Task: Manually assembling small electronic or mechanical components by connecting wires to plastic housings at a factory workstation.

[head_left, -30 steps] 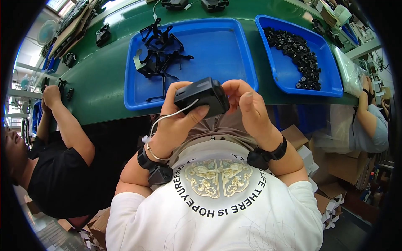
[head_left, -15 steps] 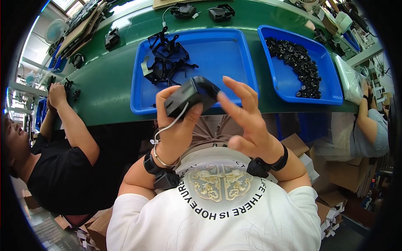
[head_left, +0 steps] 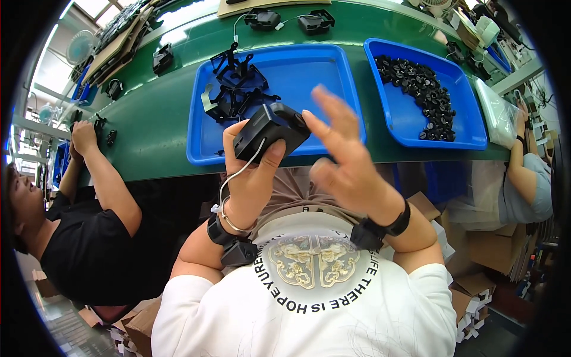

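Observation:
My left hand (head_left: 250,187) is closed round a black boxy device (head_left: 264,134), thumb on the near side, and holds it above the front edge of the table. A white cable (head_left: 238,175) hangs from the device along my left wrist. My right hand (head_left: 351,160) is slightly blurred, with its fingers apart and nothing between them. Its index fingertip is at the rounded right end of the device; I cannot tell whether it touches. Behind my hands, a blue tray (head_left: 342,77) holds several black plastic brackets (head_left: 238,89) at its left side.
To the right, a second blue tray (head_left: 470,128) holds many small black knob-like parts (head_left: 425,89). Similar black devices (head_left: 262,19) lie along the far green table (head_left: 143,131). A co-worker (head_left: 89,250) works at the left; another person's arm (head_left: 523,172) is beside a clear plastic bag (head_left: 496,113).
My right hand has shifted slightly, its upper fingers moving up and left and its thumb moving up. The device stays in my left hand, turned slightly, its right end now less covered.

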A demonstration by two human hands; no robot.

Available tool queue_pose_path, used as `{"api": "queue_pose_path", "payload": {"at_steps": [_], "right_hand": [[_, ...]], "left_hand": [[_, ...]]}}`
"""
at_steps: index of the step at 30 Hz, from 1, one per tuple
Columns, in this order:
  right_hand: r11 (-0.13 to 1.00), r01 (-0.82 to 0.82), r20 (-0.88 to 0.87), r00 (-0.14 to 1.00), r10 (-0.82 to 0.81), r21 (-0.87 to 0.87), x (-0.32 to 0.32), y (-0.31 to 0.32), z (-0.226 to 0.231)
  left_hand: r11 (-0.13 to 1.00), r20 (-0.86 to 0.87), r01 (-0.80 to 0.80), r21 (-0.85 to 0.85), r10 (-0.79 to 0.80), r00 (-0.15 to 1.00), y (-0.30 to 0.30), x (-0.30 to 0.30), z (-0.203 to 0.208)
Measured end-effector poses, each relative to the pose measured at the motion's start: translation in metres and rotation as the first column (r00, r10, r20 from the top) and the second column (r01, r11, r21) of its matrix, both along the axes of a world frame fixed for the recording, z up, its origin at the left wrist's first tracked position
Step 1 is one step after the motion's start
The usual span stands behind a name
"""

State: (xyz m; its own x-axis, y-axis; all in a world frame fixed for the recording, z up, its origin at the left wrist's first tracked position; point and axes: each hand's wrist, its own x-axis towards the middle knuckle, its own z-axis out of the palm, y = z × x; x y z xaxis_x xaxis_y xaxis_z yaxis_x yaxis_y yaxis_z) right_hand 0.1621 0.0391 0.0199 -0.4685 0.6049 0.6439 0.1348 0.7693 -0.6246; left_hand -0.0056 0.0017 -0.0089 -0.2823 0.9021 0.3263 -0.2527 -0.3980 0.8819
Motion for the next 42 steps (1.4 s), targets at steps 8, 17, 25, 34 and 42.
{"api": "queue_pose_path", "payload": {"at_steps": [8, 17, 25, 34, 42], "right_hand": [[1.000, 0.018, 0.040, 0.999, -0.017, -0.024, -0.009, 0.008, -0.006], [0.998, -0.051, 0.035, 0.998, 0.052, -0.047, -0.017, 0.001, -0.016], [0.998, -0.019, 0.068, 0.997, 0.024, -0.067, -0.012, 0.006, -0.021], [0.995, -0.094, -0.002, 0.996, 0.094, -0.045, -0.007, 0.005, -0.022], [0.966, -0.115, -0.135, 0.987, 0.085, -0.233, 0.003, 0.005, -0.009]], "left_hand": [[0.999, -0.007, -0.047, -0.021, 0.047, 0.999, 0.005, -0.003, -0.006], [0.999, -0.057, -0.042, -0.008, 0.041, 0.998, 0.009, -0.008, -0.007], [1.000, -0.037, 0.005, 0.003, -0.005, 0.999, 0.007, -0.009, -0.003], [0.998, -0.134, 0.002, 0.057, 0.005, 0.991, 0.007, -0.008, -0.002], [0.995, -0.084, 0.097, -0.039, -0.100, 0.991, 0.011, -0.012, 0.007]]}}
